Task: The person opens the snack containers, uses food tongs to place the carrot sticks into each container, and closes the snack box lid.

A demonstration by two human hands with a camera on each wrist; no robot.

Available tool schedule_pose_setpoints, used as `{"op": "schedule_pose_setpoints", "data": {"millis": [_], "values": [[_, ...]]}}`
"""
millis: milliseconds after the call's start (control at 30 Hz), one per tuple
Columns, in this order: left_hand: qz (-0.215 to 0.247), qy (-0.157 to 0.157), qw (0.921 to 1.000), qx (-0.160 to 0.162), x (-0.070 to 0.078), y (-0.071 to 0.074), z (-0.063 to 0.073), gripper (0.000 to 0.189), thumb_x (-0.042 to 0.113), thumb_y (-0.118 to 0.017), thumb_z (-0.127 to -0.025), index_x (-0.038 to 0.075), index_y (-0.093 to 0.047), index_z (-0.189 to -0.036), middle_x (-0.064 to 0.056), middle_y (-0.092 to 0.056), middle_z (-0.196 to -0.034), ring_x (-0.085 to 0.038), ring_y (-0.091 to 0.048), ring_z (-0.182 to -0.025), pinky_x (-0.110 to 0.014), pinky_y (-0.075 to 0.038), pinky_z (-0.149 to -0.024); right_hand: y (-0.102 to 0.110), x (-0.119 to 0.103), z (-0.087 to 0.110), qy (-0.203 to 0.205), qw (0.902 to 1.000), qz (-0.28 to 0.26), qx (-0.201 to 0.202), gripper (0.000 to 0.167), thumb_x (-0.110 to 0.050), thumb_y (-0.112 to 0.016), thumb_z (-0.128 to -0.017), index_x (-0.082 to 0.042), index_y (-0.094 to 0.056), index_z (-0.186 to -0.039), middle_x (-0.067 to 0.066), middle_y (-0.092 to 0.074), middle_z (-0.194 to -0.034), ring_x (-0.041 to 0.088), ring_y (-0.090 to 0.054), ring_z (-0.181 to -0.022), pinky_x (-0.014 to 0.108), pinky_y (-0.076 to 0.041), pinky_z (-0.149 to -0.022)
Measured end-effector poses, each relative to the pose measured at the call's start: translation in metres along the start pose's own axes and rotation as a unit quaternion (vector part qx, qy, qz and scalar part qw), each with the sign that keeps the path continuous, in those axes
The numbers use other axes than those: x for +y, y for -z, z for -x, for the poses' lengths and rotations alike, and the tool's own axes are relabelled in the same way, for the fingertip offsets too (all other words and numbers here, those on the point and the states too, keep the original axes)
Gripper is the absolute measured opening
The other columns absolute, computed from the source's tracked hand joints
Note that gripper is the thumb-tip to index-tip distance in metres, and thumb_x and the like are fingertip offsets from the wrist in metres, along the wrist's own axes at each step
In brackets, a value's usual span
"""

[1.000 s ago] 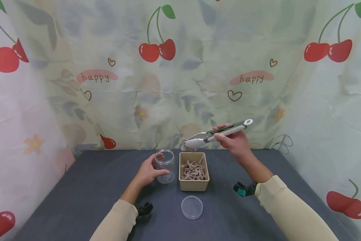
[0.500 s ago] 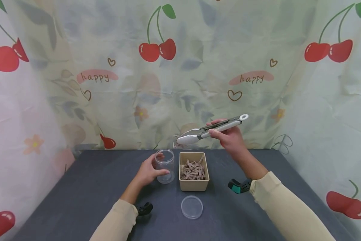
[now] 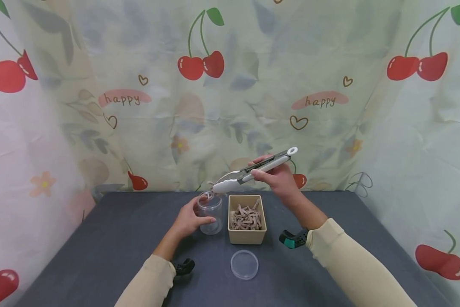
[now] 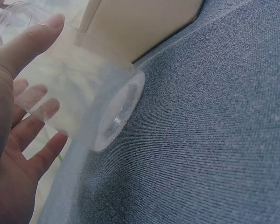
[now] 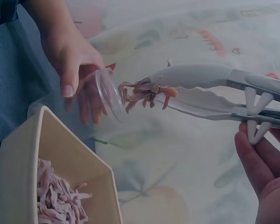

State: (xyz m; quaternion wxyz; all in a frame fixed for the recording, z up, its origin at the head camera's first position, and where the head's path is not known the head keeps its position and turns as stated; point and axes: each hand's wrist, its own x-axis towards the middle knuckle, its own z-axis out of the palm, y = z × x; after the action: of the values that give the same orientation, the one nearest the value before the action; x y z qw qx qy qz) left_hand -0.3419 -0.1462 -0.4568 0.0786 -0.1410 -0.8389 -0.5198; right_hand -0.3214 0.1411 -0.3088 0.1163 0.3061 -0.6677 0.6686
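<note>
From here I see the left hand (image 3: 186, 219) curled round a clear jar (image 3: 211, 213), thumb in front, fingers behind. Right at its mouth hang brownish strips (image 5: 147, 91), nipped between the tips of the tongs (image 3: 228, 186). Next comes a beige box (image 3: 247, 237) holding more strips (a round lid (image 3: 244, 264) lies just nearer me). Rightmost, above table height, the right hand (image 3: 279, 178) grips the tongs' handles.
</note>
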Motion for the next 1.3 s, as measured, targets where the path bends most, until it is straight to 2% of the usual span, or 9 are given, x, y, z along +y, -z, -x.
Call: {"op": "schedule_pose_setpoints", "data": {"millis": [167,400,633,800,867,1033,1300], "values": [[-0.012,0.025,0.9996,0.001,0.001,0.0,0.001,0.078,0.023,-0.089,-0.07,0.007,-0.05,-0.137,-0.014,-0.059,-0.129,-0.033,-0.057,-0.116,-0.048,-0.046,-0.093,-0.006,0.008,-0.002,-0.016,0.9999,0.001,-0.004,0.03,0.004,-0.07,-0.086,0.011,-0.059,-0.114,0.026,-0.066,-0.113,0.017,-0.069,-0.094,0.031,-0.055,-0.075],[-0.012,0.021,0.9997,0.005,0.0,0.001,-0.001,0.083,0.022,-0.09,-0.07,0.004,-0.048,-0.139,-0.016,-0.059,-0.129,-0.034,-0.057,-0.116,-0.048,-0.046,-0.093,-0.016,0.018,-0.005,-0.028,0.9995,0.01,-0.012,0.03,0.001,-0.071,-0.087,0.009,-0.06,-0.113,0.028,-0.064,-0.114,0.016,-0.068,-0.092,0.03,-0.054,-0.076],[-0.02,0.025,0.9995,0.007,0.001,0.0,0.0,0.08,0.022,-0.089,-0.071,0.005,-0.049,-0.139,-0.015,-0.058,-0.129,-0.034,-0.057,-0.116,-0.049,-0.046,-0.093,-0.023,0.022,-0.005,-0.05,0.9976,0.045,-0.017,0.03,-0.002,-0.072,-0.087,0.006,-0.062,-0.113,0.025,-0.066,-0.114,0.013,-0.067,-0.086,0.027,-0.053,-0.074],[-0.016,0.029,0.9994,0.004,0.002,0.0,-0.001,0.079,0.019,-0.087,-0.073,0.007,-0.048,-0.14,-0.014,-0.058,-0.129,-0.034,-0.056,-0.117,-0.049,-0.046,-0.093,-0.027,0.024,-0.004,-0.05,0.9973,0.052,-0.015,0.03,0.0,-0.071,-0.087,0.009,-0.061,-0.114,0.029,-0.064,-0.114,0.01,-0.068,-0.085,0.027,-0.053,-0.073],[-0.014,0.026,0.9996,0.004,0.002,-0.001,-0.001,0.08,0.018,-0.088,-0.072,0.006,-0.048,-0.14,-0.014,-0.059,-0.129,-0.034,-0.057,-0.116,-0.049,-0.046,-0.093,-0.03,0.018,-0.002,-0.051,0.9973,0.052,-0.014,0.031,0.002,-0.07,-0.086,0.012,-0.06,-0.114,0.03,-0.064,-0.113,0.009,-0.067,-0.084,0.025,-0.053,-0.072],[-0.012,0.021,0.9997,0.004,0.003,-0.001,0.0,0.08,0.019,-0.088,-0.071,0.006,-0.048,-0.139,-0.013,-0.06,-0.127,-0.033,-0.058,-0.114,-0.048,-0.046,-0.092,-0.032,0.009,0.003,-0.059,0.9971,0.046,-0.009,0.035,0.004,-0.07,-0.086,0.014,-0.057,-0.116,0.031,-0.062,-0.115,0.009,-0.066,-0.092,0.023,-0.051,-0.077],[0.003,0.007,1.0,0.003,0.004,-0.001,0.002,0.073,0.014,-0.088,-0.072,0.004,-0.051,-0.135,-0.013,-0.061,-0.126,-0.031,-0.058,-0.113,-0.047,-0.046,-0.093,-0.021,0.031,0.001,-0.057,0.9982,0.02,0.006,0.036,0.003,-0.071,-0.085,0.011,-0.058,-0.118,0.028,-0.063,-0.118,0.014,-0.066,-0.099,0.024,-0.05,-0.079]]}}
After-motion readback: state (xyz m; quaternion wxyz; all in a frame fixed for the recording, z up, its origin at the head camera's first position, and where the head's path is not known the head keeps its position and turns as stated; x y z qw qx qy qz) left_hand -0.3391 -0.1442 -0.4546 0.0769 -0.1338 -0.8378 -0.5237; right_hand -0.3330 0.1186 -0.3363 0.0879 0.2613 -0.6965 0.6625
